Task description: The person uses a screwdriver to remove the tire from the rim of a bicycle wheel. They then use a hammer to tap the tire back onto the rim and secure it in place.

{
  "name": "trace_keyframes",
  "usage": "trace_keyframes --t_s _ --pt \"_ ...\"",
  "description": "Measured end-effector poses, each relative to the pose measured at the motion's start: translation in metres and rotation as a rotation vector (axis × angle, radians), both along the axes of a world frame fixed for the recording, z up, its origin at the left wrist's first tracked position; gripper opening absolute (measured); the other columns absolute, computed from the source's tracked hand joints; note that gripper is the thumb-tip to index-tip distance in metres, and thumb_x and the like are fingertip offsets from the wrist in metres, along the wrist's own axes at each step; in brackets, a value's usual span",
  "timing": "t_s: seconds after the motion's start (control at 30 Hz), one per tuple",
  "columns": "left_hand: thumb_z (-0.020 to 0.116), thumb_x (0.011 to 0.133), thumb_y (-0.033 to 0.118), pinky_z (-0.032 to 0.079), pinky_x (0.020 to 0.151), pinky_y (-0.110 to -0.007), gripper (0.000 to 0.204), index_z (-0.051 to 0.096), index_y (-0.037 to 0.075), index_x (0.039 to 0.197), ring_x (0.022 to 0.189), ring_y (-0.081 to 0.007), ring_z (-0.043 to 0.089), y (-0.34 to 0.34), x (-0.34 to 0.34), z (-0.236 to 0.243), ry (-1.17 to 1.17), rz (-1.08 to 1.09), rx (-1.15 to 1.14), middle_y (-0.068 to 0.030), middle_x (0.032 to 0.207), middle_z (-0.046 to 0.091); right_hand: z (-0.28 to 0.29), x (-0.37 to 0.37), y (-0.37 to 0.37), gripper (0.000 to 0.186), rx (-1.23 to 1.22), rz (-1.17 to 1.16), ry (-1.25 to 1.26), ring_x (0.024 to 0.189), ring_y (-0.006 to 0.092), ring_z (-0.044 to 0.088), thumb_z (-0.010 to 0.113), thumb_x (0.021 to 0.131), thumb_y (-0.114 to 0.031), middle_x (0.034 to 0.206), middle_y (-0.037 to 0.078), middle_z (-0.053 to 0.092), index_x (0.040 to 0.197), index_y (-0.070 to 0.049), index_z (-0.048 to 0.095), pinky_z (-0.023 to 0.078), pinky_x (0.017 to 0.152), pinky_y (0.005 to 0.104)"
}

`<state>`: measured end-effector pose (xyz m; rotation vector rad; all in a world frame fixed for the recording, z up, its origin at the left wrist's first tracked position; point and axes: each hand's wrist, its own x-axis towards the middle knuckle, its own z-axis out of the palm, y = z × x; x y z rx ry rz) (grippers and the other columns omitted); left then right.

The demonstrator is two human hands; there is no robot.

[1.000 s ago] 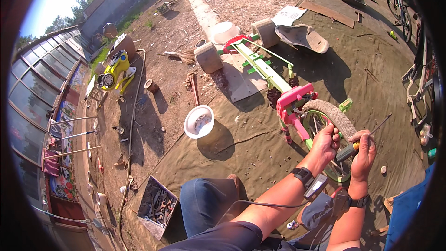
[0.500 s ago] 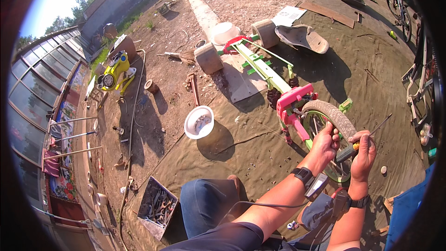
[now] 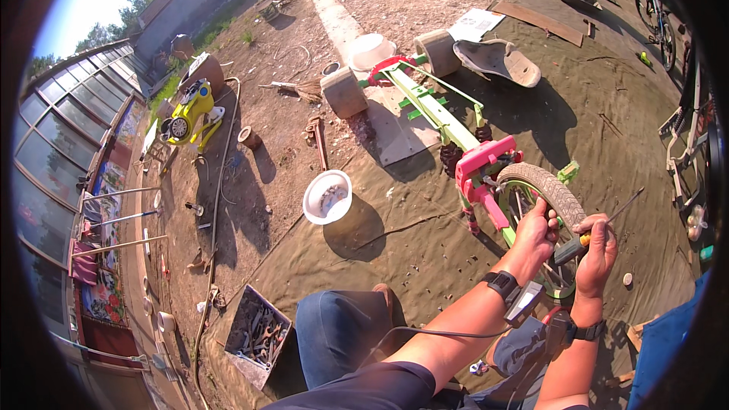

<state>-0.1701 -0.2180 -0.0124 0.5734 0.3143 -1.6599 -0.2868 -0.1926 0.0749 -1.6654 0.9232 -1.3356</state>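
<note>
A green-rimmed wheel with a brown tyre (image 3: 548,188) stands at the front of an upturned pink-and-green tricycle frame (image 3: 448,125). My left hand (image 3: 536,234) is closed at the near side of the wheel, fingers bent in by the rim. What lies between its fingers is hidden. My right hand (image 3: 597,257) is closed around a screwdriver (image 3: 568,250) with a dark and yellow handle. The screwdriver's thin shaft points up and to the right, away from the wheel. The right fingertips are beside the tyre's lower right edge.
A white basin (image 3: 327,197) stands on the ground cloth left of the frame. Near my knee is a metal box of tools (image 3: 258,338). A pipe wrench (image 3: 318,143), a bucket-shaped seat (image 3: 497,62) and a yellow toy car (image 3: 190,115) lie farther off. Bicycles stand at the right.
The whole scene has shifted very slightly in view. Both hands keep nearly the same places at the wheel, and the screwdriver stays in my right hand.
</note>
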Motion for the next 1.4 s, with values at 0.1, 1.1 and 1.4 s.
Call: trace_keyframes --t_s 0.1,1.1,1.4 --pt "0.046 0.106 0.042 0.025 0.046 -0.022 0.030 0.058 0.021 0.089 0.053 -0.0043 0.040 0.000 0.000 0.006 -0.025 0.003 0.036 0.0088 0.069 0.048 0.001 -0.001 0.000 0.038 -0.007 0.003 0.019 0.079 0.0127 0.048 0.039 0.108 -0.025 0.087 0.004 0.055 0.083 -0.002 0.058 0.038 0.073 0.0284" --pt "0.050 0.105 0.033 0.031 0.045 -0.021 0.024 0.057 0.015 0.091 0.054 -0.0070 0.047 0.021 0.009 0.016 -0.046 0.045 0.059 0.0048 0.071 0.056 0.002 -0.001 0.003 0.037 0.026 0.004 -0.014 0.077 0.0097 0.048 0.041 0.108 -0.025 0.086 0.001 0.056 0.084 -0.003 0.060 0.037 0.069 0.0254" --pt "0.055 0.101 0.023 0.051 0.062 -0.029 0.024 0.063 0.002 0.109 0.069 -0.0093 0.061 0.122 0.087 0.032 -1.266 -0.766 -0.210 -0.0022 0.083 0.066 0.002 -0.004 -0.002 0.035 0.063 0.045 -0.135 0.077 0.0104 0.054 0.051 0.105 -0.026 0.088 0.004 0.062 0.089 0.001 0.068 0.043 0.070 0.0273"
